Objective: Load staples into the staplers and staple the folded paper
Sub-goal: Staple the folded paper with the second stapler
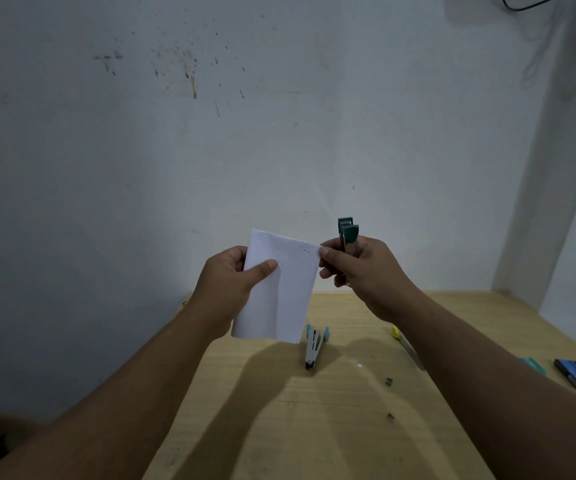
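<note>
Folded paper (279, 289) up above wooden table (314, 427), pinched at its left edge by left hand (225, 289); green stapler (348, 237) upright in right hand (366, 275), fingers curled round it, beside paper's top right corner; blue stapler (314, 346) lying on table below

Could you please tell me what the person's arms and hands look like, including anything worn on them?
Both forearms are bare right to the frame's edge, with no sleeves in view. The left hand and right hand wear no gloves, and no rings, watch or bracelets are visible. The nails look short and unpainted.
</note>
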